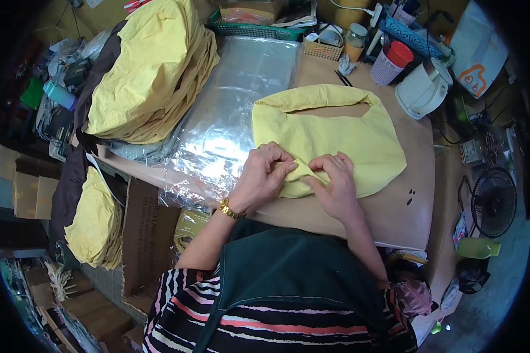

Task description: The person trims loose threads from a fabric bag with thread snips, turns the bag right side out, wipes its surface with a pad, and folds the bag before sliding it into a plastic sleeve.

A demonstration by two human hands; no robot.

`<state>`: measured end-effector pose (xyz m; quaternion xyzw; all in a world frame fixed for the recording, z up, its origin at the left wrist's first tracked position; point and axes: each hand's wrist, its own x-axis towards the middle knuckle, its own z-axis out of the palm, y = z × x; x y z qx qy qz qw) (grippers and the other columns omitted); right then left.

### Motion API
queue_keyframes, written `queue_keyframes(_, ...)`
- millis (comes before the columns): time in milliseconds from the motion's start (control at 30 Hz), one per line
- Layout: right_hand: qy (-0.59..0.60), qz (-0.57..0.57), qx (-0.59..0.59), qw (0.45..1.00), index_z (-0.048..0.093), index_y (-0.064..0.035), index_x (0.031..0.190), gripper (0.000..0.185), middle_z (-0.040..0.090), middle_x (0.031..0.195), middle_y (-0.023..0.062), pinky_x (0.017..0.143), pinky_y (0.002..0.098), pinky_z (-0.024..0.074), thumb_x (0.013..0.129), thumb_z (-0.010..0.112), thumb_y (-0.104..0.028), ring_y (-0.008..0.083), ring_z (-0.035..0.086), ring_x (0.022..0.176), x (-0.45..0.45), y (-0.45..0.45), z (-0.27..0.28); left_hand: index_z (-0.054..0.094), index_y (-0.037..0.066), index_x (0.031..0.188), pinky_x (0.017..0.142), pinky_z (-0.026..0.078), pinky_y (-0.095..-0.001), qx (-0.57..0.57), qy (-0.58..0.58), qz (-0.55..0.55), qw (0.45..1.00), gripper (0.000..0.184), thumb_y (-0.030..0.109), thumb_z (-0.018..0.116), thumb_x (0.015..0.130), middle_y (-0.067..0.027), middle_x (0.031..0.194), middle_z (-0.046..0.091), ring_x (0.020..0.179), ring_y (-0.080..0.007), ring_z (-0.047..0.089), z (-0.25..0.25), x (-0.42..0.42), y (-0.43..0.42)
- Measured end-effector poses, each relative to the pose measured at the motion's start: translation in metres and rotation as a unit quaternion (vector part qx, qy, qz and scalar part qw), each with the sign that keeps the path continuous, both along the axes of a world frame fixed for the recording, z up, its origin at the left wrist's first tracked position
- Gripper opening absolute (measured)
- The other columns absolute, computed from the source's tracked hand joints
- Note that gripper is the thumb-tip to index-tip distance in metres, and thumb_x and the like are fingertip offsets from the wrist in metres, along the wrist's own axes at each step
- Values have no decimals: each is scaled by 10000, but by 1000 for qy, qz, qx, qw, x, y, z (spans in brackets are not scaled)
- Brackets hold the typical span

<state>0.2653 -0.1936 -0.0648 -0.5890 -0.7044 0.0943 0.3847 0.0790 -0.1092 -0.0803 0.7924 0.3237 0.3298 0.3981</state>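
A yellow cloth bag [359, 147] with a wide shoulder strap lies flat on the brown-covered table, its strap loop toward the back. My left hand [269, 172], with a gold watch on the wrist, pinches the cloth at the bag's lower left. Close beside it, my right hand [334, 179] also has its thumb and fingers closed on a raised fold of the same cloth. What lies inside the fold is hidden. Left of the bag, touching its edge, is a stack of clear plastic sleeves [224, 106].
A tall pile of yellow bags [141, 70] stands at the back left. An open carton [147, 241] is below the table's left edge. Along the back right are a white kettle [421, 91], a cup [388, 65], a jar [354, 41] and a small basket [323, 49]. A black fan [493, 201] stands at right.
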Motion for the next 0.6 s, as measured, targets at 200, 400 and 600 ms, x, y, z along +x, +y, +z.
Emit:
queue_keyframes(200,128,-32,-101,986,607,-18,773,139,610,792,49,833,325,414,802,712,-106,187,548,791,4,4,-8,595,52,790,598,363,-207,-332,-231,-96,909,230,200,594,966,62,721,543,679,-9,431,-10,0,-1)
queue_keyframes(400,182,-58,-14,981,611,-61,771,162,576,630,46,895,375,369,865,654,-186,215,533,620,-11,2,-16,610,41,871,710,396,-194,-525,-385,-129,748,235,254,589,966,44,816,558,765,-36,485,-29,9,-11)
queue_keyframes(600,39,7,-14,999,619,-27,814,106,576,736,77,797,338,401,867,652,-112,211,532,772,-12,6,13,602,27,949,675,417,-219,-304,-246,-104,915,192,218,599,959,41,778,540,706,-63,485,-10,4,-6)
